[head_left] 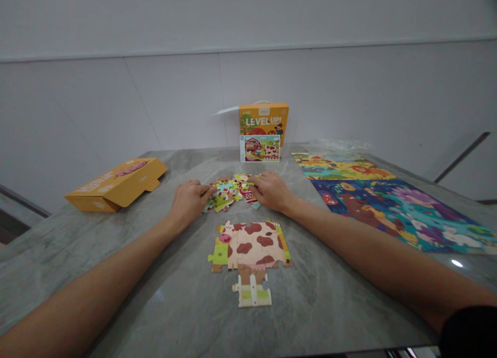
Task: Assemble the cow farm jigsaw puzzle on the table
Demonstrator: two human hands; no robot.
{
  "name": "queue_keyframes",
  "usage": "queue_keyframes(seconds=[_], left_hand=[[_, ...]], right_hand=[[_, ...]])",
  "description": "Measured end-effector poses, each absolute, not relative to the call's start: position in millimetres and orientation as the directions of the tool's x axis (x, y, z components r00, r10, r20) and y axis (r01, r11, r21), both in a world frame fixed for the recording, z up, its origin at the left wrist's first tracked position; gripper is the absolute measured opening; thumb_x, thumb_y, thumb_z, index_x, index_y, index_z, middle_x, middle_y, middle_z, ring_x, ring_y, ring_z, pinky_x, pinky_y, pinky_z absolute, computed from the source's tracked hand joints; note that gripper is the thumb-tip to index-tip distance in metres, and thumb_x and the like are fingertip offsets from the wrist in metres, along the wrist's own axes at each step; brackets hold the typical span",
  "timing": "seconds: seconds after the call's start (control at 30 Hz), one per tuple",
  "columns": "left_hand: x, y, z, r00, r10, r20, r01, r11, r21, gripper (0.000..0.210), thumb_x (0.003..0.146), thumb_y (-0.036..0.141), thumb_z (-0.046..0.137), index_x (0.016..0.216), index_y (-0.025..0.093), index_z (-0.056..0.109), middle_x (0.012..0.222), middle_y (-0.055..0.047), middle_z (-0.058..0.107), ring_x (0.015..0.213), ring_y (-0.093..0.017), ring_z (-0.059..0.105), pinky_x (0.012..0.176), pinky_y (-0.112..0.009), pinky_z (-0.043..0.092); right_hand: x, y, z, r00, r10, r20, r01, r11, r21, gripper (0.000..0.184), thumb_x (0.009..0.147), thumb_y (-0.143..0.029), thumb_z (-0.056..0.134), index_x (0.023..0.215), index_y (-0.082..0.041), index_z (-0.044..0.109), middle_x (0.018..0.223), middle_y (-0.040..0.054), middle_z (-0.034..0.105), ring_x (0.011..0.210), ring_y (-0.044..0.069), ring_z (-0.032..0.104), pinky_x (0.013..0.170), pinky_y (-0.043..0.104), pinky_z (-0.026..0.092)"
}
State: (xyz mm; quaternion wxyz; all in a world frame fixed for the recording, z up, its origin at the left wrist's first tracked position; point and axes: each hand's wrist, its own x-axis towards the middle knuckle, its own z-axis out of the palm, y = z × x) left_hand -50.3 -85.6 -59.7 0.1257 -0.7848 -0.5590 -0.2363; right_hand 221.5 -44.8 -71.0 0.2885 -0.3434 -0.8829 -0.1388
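Observation:
A loose heap of jigsaw puzzle pieces (227,194) lies in the middle of the grey table, between my two hands. My left hand (189,200) is at the heap's left edge, its fingers curled and closed on a puzzle piece that they mostly hide. On the right side, my right hand (273,191) has its fingertips bent down and closed at a red barn piece (249,195). Closer to me lies a joined section of puzzle showing a brown-spotted cow (254,244). A joined strip with a white fence (253,289) extends from its lower edge.
A yellow box (116,184) lies at the left. At the back, an orange "LEVEL UP!" box (281,121) stands upright behind a farm picture card (260,149). On the right are a dark blue animal puzzle (388,213), a yellow puzzle (345,166) and clear plastic wrap (341,146).

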Motion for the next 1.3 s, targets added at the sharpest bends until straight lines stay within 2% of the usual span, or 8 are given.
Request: queue_keyframes(seconds=[0.17, 0.27, 0.37, 0.5, 0.63, 0.8, 1.1, 1.3], left_hand=[[-42.4, -97.6, -50.8, 0.410, 0.653, 0.637, 0.844, -0.536, 0.006, 0.032, 0.099, 0.044, 0.050, 0.106, 0.028, 0.077, 0.069, -0.004, 0.071, 0.071, -0.021, 0.059, 0.076, -0.036, 0.041], [-37.7, -100.3, -54.0, 0.571, 0.504, 0.649, 0.680, -0.733, -0.030, 0.029, 0.100, 0.038, 0.051, 0.116, 0.030, 0.073, 0.085, -0.004, 0.077, 0.086, -0.022, 0.063, 0.083, -0.038, 0.044], [-34.7, -100.7, -57.6, 0.600, 0.443, 0.667, 0.604, -0.797, -0.015, 0.029, 0.098, 0.032, 0.056, 0.123, 0.028, 0.068, 0.098, -0.005, 0.077, 0.106, -0.025, 0.063, 0.091, -0.040, 0.046], [-33.2, -101.1, -58.9, 0.611, 0.498, 0.615, 0.628, -0.778, 0.007, 0.039, 0.095, 0.031, 0.058, 0.133, 0.026, 0.061, 0.112, -0.008, 0.074, 0.120, -0.027, 0.058, 0.100, -0.045, 0.046], [-35.6, -99.2, -59.9, 0.503, 0.638, 0.582, 0.765, -0.642, 0.043, 0.061, 0.087, 0.044, 0.065, 0.141, 0.019, 0.052, 0.126, -0.013, 0.066, 0.122, -0.032, 0.053, 0.105, -0.050, 0.044], [-42.6, -91.5, -66.1, 0.368, 0.839, 0.400, 0.898, -0.432, 0.081, 0.058, 0.081, 0.063, 0.063, 0.115, 0.016, 0.071, 0.127, -0.019, 0.061, 0.122, -0.038, 0.050, 0.102, -0.056, 0.043], [-46.7, -83.6, -68.9, 0.345, 0.844, 0.409, 0.847, -0.468, 0.251, 0.048, 0.077, 0.060, 0.069, 0.098, 0.017, 0.070, 0.104, -0.012, 0.070, 0.104, -0.031, 0.060, 0.097, -0.048, 0.045], [-40.8, -87.6, -65.8, 0.255, 0.850, 0.461, 0.745, -0.476, 0.468, 0.020, 0.082, 0.041, 0.064, 0.087, 0.023, 0.068, 0.087, -0.004, 0.072, 0.088, -0.025, 0.063, 0.082, -0.038, 0.050]], right_hand=[[213.5, -55.9, -71.0, -0.638, 0.380, 0.670, 0.492, 0.870, -0.025, 0.044, 0.098, -0.025, 0.047, 0.139, -0.010, 0.050, 0.097, 0.0134, 0.070, 0.091, 0.026, 0.061, 0.084, 0.040, 0.045], [213.7, -58.3, -72.0, -0.651, 0.282, 0.705, 0.370, 0.928, -0.030, 0.046, 0.097, -0.025, 0.048, 0.141, -0.011, 0.050, 0.103, 0.0142, 0.067, 0.096, 0.025, 0.060, 0.088, 0.040, 0.048], [216.3, -56.0, -74.2, -0.610, 0.252, 0.751, 0.301, 0.951, -0.074, 0.042, 0.096, -0.026, 0.050, 0.135, -0.012, 0.057, 0.100, 0.0132, 0.066, 0.096, 0.024, 0.060, 0.086, 0.039, 0.051], [216.5, -50.1, -77.2, -0.474, 0.373, 0.798, 0.329, 0.915, -0.233, 0.033, 0.096, -0.031, 0.053, 0.120, -0.016, 0.069, 0.094, 0.0101, 0.067, 0.088, 0.020, 0.062, 0.082, 0.034, 0.052], [217.6, -41.5, -77.5, -0.258, 0.630, 0.732, 0.560, 0.715, -0.419, 0.024, 0.092, -0.027, 0.057, 0.104, -0.017, 0.076, 0.087, 0.0086, 0.069, 0.084, 0.020, 0.062, 0.080, 0.032, 0.050], [224.4, -31.8, -76.1, -0.181, 0.837, 0.517, 0.804, 0.428, -0.412, 0.019, 0.087, -0.019, 0.059, 0.093, -0.020, 0.077, 0.078, 0.0051, 0.072, 0.082, 0.021, 0.060, 0.081, 0.033, 0.045], [225.1, -37.1, -74.3, -0.282, 0.833, 0.476, 0.861, 0.439, -0.259, 0.020, 0.086, -0.027, 0.062, 0.095, -0.022, 0.079, 0.068, 0.0067, 0.067, 0.081, 0.025, 0.058, 0.074, 0.034, 0.039], [215.1, -47.5, -73.2, -0.468, 0.600, 0.649, 0.623, 0.745, -0.240, 0.025, 0.089, -0.035, 0.066, 0.105, -0.017, 0.073, 0.074, 0.0041, 0.067, 0.078, 0.021, 0.055, 0.078, 0.033, 0.039]])
